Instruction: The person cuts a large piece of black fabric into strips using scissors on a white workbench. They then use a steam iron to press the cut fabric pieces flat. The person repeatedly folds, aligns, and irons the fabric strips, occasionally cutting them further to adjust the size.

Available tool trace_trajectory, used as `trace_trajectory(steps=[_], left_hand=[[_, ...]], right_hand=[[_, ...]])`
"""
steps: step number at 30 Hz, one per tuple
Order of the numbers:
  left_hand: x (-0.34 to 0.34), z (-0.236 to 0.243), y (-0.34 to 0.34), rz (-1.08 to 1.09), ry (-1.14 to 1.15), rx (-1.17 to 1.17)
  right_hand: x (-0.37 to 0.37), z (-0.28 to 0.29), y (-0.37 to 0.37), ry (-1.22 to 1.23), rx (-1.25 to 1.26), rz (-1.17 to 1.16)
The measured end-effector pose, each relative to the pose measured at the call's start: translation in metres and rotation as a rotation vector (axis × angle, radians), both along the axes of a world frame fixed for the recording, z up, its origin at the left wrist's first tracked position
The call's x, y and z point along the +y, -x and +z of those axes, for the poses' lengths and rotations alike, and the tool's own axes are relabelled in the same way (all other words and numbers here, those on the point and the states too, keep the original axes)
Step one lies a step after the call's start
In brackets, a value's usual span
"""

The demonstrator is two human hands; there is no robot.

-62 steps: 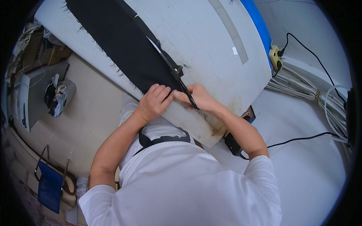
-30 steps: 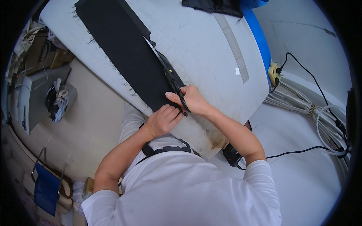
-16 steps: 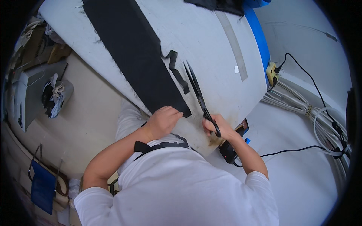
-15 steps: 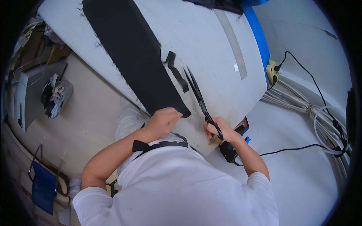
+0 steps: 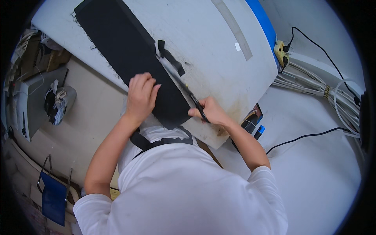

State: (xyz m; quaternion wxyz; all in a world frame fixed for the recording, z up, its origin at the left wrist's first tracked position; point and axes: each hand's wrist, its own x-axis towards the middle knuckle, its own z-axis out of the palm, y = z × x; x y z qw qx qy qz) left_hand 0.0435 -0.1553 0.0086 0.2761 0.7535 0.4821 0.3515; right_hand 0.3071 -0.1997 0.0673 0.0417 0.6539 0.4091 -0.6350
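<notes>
A long black cloth strip (image 5: 125,51) lies slantwise over the pale tabletop, frayed along its left edge, its near end by the table's front edge. My left hand (image 5: 141,98) rests on the cloth's near part, fingers bent and thumb apart, holding nothing that shows. My right hand (image 5: 211,111) grips a pair of large black-handled scissors (image 5: 186,88). Their blades run along the cloth's right edge, and the tips lie near a step in that edge. Just right of the blades is a narrow black offcut (image 5: 170,58), bent at its far end.
A grey strip (image 5: 237,29) is fixed on the white table (image 5: 211,51), with a blue band along the right edge. Beyond stand a yellowish power socket (image 5: 281,53) and bundled cables (image 5: 309,88). To the left are a waste bin (image 5: 64,102) and a blue chair (image 5: 53,197).
My left hand has moved from the cloth's near end up onto its surface. The scissors have moved left to the cloth's right edge. The view has shifted slightly.
</notes>
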Motion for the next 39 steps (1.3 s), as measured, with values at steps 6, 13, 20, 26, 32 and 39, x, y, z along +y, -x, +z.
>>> trace_trajectory(steps=[6,13,20,26,32,39], left_hand=[[0.005,-0.003,-0.015,0.074,-0.064,0.161],[0.009,-0.024,-0.007,0.031,-0.186,0.053],[0.008,-0.024,-0.006,0.006,-0.21,0.028],[0.008,-0.026,-0.005,0.003,-0.216,0.023],[0.009,-0.026,-0.004,0.008,-0.219,0.011],[0.008,-0.026,-0.005,0.005,-0.219,0.01]], right_hand=[[-0.029,0.015,-0.012,0.028,0.082,-0.038],[-0.042,-0.004,-0.009,0.11,0.137,-0.078],[-0.018,-0.015,0.015,0.044,0.068,-0.02],[-0.015,-0.016,0.024,0.042,0.123,-0.106],[-0.005,-0.007,0.034,0.008,0.039,-0.051],[0.007,-0.01,0.04,-0.037,0.057,-0.036]])
